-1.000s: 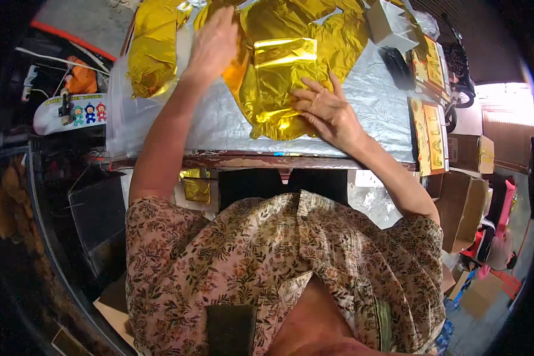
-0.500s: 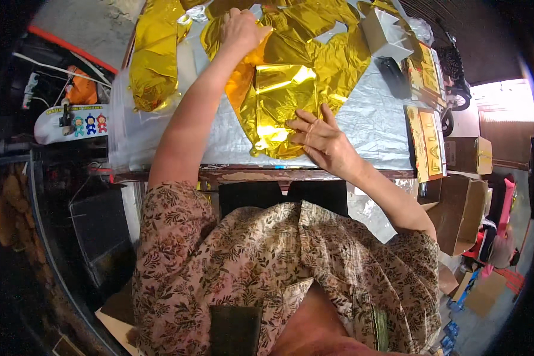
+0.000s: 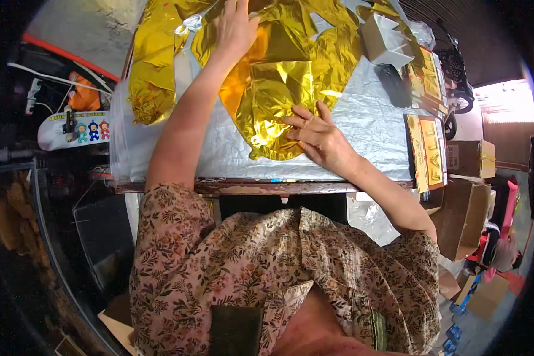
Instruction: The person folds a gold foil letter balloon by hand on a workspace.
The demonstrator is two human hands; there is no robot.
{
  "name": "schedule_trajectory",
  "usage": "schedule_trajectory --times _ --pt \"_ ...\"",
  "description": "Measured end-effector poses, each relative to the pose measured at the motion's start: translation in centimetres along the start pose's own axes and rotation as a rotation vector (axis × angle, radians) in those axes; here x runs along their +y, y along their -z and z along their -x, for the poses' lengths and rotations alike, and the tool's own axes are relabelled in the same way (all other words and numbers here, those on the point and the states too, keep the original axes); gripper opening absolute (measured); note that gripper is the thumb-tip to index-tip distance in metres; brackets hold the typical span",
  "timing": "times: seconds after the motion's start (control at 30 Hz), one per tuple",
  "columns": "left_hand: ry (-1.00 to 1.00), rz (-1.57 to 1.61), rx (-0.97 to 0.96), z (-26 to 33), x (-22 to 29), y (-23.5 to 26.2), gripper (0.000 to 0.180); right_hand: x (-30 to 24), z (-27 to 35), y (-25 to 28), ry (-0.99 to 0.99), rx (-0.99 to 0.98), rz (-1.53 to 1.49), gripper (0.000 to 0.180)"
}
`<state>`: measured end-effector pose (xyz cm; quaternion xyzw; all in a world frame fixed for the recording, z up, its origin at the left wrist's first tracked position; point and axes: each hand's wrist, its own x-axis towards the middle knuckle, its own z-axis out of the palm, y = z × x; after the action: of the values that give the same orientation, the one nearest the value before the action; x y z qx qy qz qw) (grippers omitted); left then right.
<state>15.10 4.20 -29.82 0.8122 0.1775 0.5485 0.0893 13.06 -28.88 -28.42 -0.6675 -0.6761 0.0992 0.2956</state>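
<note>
A flat gold foil balloon (image 3: 332, 71), shiny and uninflated, lies spread across the table. Its near end narrows to a rounded tip by the table's front edge, and a rectangular foil piece (image 3: 282, 83) lies flat on it. My left hand (image 3: 236, 32) reaches to the far part of the foil, palm down with fingers stretched out, some of them cut off by the upper edge. Near the tip, my right hand (image 3: 323, 139) rests on the foil with its fingers apart. More gold foil (image 3: 151, 77) lies to the left of my left forearm.
A silvery grey cover (image 3: 374, 113) lies over the table. At the right stand a white divided holder (image 3: 387, 40), a dark object (image 3: 393, 78) and gold printed packs (image 3: 427, 151). Cardboard boxes (image 3: 463, 213) are beyond the table's right side; a printed white board (image 3: 77, 127) is at the left.
My left hand has slid farther away over the foil, its fingers now straighter. My right hand stays near the tip. The whole view has shifted slightly.
</note>
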Motion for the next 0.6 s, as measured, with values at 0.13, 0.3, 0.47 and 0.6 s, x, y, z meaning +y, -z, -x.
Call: schedule_trajectory --times 0.13,0.3,0.47,0.6 --pt "-0.265 -0.144 -0.507 2.7 0.4 1.4 0.049 0.9 -0.7 -0.3 -0.008 -0.019 0.040 0.037" --pt "-0.199 -0.045 -0.532 3.5 0.6 -0.3 0.049 0.0 -0.5 -0.2 0.008 -0.022 0.097 0.036" --pt "-0.040 -0.184 -0.538 -0.2 -1.5 -4.7 0.059 -0.7 -0.7 0.0 0.034 -0.031 0.079 0.035" --pt "0.116 -0.350 -0.888 -3.2 0.1 -7.3 0.069 -0.5 -0.2 -0.4 0.027 -0.016 0.092 0.033"
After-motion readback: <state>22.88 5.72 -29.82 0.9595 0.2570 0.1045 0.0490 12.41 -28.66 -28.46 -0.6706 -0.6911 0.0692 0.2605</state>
